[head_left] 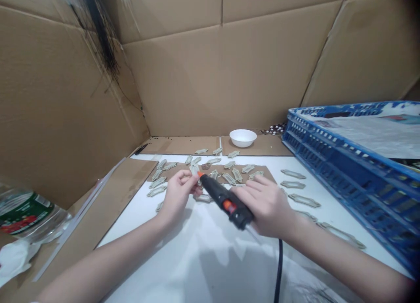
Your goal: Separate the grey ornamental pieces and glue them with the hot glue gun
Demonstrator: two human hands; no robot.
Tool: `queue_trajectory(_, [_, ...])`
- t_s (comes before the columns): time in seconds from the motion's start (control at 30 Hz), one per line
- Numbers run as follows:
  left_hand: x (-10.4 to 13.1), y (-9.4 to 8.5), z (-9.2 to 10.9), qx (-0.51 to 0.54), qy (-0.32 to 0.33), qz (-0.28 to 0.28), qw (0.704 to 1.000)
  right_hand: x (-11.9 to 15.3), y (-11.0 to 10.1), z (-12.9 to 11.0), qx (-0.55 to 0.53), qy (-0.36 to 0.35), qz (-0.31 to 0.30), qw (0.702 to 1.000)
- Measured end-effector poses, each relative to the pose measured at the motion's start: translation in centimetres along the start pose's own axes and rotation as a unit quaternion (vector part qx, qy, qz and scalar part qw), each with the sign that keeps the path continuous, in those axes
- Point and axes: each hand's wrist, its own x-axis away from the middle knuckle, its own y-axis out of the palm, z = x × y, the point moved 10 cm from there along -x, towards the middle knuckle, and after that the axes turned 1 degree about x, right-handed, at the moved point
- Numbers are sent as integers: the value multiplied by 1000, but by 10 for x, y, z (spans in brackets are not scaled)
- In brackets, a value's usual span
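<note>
My right hand point(267, 204) is wrapped round a black glue gun point(226, 200) with an orange tip. The gun's tip points up and left, at a small pale greenish piece point(194, 168) pinched between the fingers of my left hand point(182, 189). Whether tip and piece touch is too small to tell. Several similar flat pieces lie around both hands, some on a brown cardboard strip point(271, 175), others on the white table point(183, 259). A black cord hangs down below my right hand.
A white bowl point(243, 138) stands at the back, beside small dark and white bits point(275, 129). The blue crate point(344, 163) flanks the right side. Cardboard walls point(210, 84) enclose the back and left. A plastic bottle point(29, 213) lies at far left near white tissue point(18, 259).
</note>
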Motion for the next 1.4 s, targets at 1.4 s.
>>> queue_trajectory(1.4, [20,0,26,-56,67,55,995,28,34,67,-171,411,-227,867])
